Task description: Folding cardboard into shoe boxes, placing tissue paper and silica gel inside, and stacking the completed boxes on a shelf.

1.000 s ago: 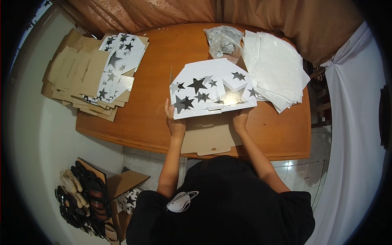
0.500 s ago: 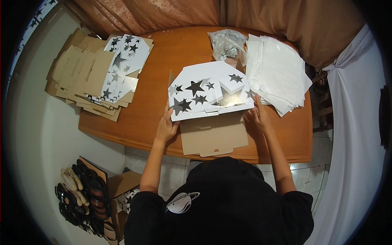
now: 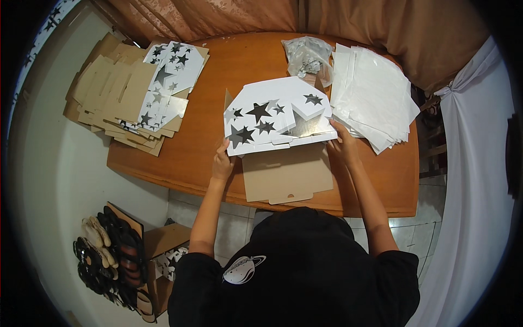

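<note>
A partly folded cardboard box (image 3: 278,117), white with black, grey and shiny stars, sits before me on the table. Its plain brown panel (image 3: 289,180) extends toward my body, with a small notch near the front edge. Brown side flaps stand up at the box's left and right. My left hand (image 3: 222,161) is closed on the near left corner of the starred part. At the near right corner my right hand (image 3: 344,143) grips the same part, fingers over its edge. The undersides of both grips are hidden.
Flat brown and starred cardboard pieces (image 3: 117,90) are stacked at the table's far left. A clear plastic bag (image 3: 308,57) with greyish contents lies behind the box. White sheets (image 3: 373,98) form a loose pile to the right. Shoes (image 3: 111,250) stand on the lower left.
Both hands have moved slightly away from me, and the near edge of the starred part has shifted the same way. My right fingers now wrap further over its corner.
</note>
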Motion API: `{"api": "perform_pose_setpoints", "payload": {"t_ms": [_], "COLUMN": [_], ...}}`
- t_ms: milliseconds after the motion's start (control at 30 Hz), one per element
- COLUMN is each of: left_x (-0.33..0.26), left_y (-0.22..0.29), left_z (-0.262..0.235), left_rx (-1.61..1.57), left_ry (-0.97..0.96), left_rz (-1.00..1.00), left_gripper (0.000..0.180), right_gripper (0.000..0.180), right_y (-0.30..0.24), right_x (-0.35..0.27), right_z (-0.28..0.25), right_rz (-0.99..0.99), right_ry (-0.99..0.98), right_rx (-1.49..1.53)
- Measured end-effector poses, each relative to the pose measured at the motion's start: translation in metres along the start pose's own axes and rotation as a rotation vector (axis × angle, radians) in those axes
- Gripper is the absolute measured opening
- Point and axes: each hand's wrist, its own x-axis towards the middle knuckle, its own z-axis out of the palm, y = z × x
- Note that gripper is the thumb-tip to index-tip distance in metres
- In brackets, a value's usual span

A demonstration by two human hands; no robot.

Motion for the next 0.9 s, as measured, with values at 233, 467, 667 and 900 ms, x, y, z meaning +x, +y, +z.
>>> {"api": "perform_pose_setpoints", "payload": {"t_ms": [233,467,667,900], "left_x": [-0.003,0.012,0.012,0.019], "left_y": [0.003,0.013,0.012,0.006], "left_z": [-0.023,-0.039,-0.017,-0.001], "left_rx": [-0.127,-0.143,-0.004,0.044], "left_ry": [-0.092,-0.101,0.021,0.173], "left_rz": [-0.184,-0.149,-0.145,-0.048], "left_gripper": [0.051,0.049,0.029,0.029], "right_gripper": [0.053,0.042,0.034,0.034], "right_y": [-0.011,-0.025,-0.016,-0.008], "right_x": [0.008,0.011,0.008,0.009], "right_z": [-0.017,-0.03,-0.015,0.001], "right_rz": [-0.067,-0.072,0.058,-0.029], "right_ry": [-0.171,-0.199,-0.045,0.148], "right_rx": [-0.022,0.029,-0.017,-0.121]}}
